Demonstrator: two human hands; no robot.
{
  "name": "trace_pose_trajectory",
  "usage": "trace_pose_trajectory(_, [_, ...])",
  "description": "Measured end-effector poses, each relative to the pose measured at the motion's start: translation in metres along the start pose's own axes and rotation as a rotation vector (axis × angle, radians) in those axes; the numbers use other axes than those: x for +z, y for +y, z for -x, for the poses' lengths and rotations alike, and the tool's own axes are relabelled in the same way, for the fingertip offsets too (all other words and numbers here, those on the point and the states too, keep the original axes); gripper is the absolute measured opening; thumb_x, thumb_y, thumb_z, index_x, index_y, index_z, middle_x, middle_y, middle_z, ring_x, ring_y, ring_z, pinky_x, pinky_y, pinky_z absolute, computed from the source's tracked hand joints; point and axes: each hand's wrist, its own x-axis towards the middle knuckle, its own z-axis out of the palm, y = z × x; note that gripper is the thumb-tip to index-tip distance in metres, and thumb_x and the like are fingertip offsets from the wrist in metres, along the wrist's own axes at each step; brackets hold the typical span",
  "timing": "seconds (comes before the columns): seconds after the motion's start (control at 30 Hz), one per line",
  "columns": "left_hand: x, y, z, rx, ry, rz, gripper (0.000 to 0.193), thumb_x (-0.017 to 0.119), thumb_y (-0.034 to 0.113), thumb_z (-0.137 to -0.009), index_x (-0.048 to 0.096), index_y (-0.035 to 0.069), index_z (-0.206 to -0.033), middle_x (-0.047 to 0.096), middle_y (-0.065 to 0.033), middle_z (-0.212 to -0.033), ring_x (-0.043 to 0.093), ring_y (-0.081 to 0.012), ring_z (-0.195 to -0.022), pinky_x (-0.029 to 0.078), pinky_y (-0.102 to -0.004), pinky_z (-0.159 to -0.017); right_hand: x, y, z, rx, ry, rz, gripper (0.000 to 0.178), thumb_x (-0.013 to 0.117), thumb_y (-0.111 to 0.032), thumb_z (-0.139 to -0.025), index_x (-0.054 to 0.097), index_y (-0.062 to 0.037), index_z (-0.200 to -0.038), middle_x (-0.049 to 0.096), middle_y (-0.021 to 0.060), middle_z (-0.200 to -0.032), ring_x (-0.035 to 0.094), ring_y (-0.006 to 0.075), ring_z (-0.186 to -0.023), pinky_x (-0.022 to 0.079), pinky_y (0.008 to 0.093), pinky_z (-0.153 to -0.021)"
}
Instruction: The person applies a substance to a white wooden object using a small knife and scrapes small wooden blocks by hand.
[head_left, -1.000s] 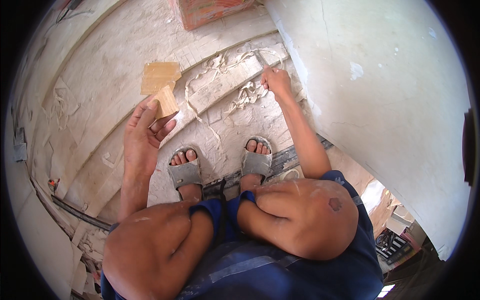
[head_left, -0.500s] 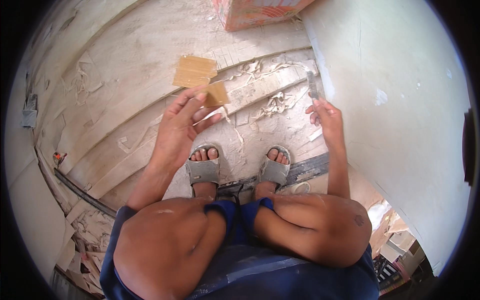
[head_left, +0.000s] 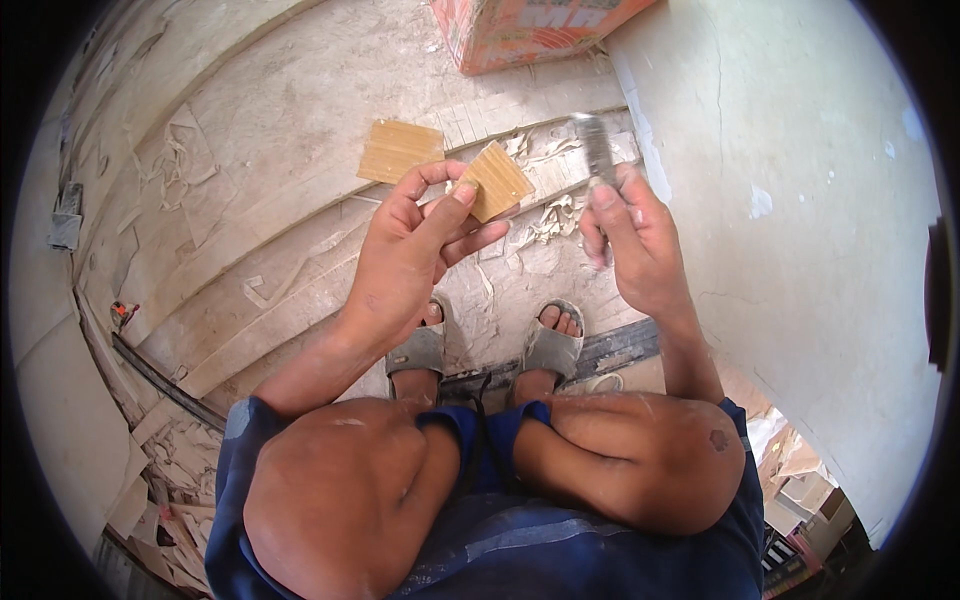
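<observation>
Between the thumb and fingers of my left hand (head_left: 415,240) is a small square tan piece with fine ridges (head_left: 498,182), tilted and raised above the floor. My right hand (head_left: 640,240), a little to the right of it, is closed around a narrow grey blade-like tool (head_left: 593,145). Motion smears this tool, and its lower end is hidden in my fingers. The tool and the tan piece are apart. A second, larger tan ridged piece (head_left: 400,152) lies on the floor just beyond my left hand.
Scraps and peeled strips (head_left: 555,218) litter the dusty floor between curved boards (head_left: 290,285). An orange-red box (head_left: 540,38) stands at the far side. A pale wall panel (head_left: 790,240) rises close on my right. My sandalled feet (head_left: 550,340) are below my hands.
My left hand has moved right with the tan piece, now turned at an angle. My right hand has shifted left and brought the blade-like tool nearer to it.
</observation>
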Motion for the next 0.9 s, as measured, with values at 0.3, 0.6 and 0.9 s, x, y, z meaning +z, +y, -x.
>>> trace_pose_trajectory(0.3, [0.011, 0.001, 0.001, 0.086, -0.050, -0.038, 0.028, 0.044, 0.014, -0.097, 0.041, 0.003, -0.123, 0.055, -0.0170, -0.120, 0.056, -0.0263, -0.112, 0.048, -0.0341, -0.095, 0.009, -0.012, 0.002, -0.031, 0.105, 0.156, 0.026, 0.045, -0.023, -0.097, 0.054, -0.0008, -0.105, 0.049, 0.0024, -0.060, 0.047, 0.0071, -0.060, 0.039, 0.0225, -0.056])
trace_pose_trajectory(0.6, [0.014, -0.006, 0.001, 0.200, -0.087, -0.073, 0.032, 0.042, 0.015, -0.098, 0.044, -0.002, -0.125, 0.056, -0.0151, -0.120, 0.055, -0.0256, -0.113, 0.047, -0.0354, -0.096, 0.015, -0.003, -0.003, -0.121, 0.186, 0.252, 0.027, 0.045, -0.025, -0.097, 0.054, -0.0016, -0.106, 0.048, 0.0018, -0.055, 0.045, 0.0070, -0.051, 0.035, 0.0245, -0.048])
trace_pose_trajectory(0.9, [0.018, -0.008, 0.002, 0.258, -0.045, -0.102, 0.034, 0.043, 0.014, -0.097, 0.043, -0.004, -0.126, 0.056, -0.0162, -0.120, 0.055, -0.0263, -0.113, 0.046, -0.0372, -0.098, 0.016, -0.003, -0.001, -0.223, 0.238, 0.184, 0.025, 0.045, -0.022, -0.097, 0.055, -0.0007, -0.105, 0.041, -0.0025, -0.053, 0.037, 0.0035, -0.049, 0.028, 0.0220, -0.045])
